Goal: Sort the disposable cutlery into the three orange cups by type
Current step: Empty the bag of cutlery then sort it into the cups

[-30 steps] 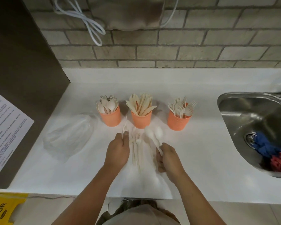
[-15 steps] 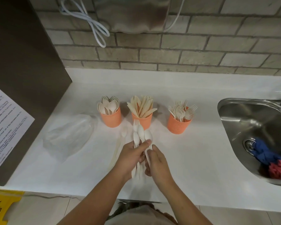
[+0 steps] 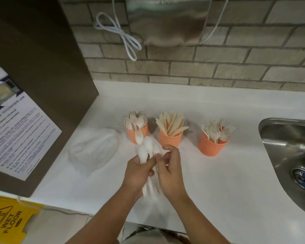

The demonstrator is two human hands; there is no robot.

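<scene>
Three orange cups stand in a row on the white counter: the left cup (image 3: 138,132) holds spoons, the middle cup (image 3: 170,139) holds knives, the right cup (image 3: 212,147) holds forks. My left hand (image 3: 137,173) grips a bundle of white cutlery (image 3: 145,147), spoons and at least one fork, heads pointing up toward the left cup. My right hand (image 3: 169,171) is beside it, its fingers pinching at the bundle's handles. The lower handles are blurred.
A crumpled clear plastic bag (image 3: 93,148) lies left of the cups. A steel sink (image 3: 289,155) with blue cloth is at the right. A dark cabinet with a paper notice (image 3: 16,124) stands left. A yellow wet-floor sign (image 3: 7,221) is below.
Both hands gathered the loose cutlery off the counter into one bundle and lifted it. The bundle has shifted toward the left cup, and the view has tilted up.
</scene>
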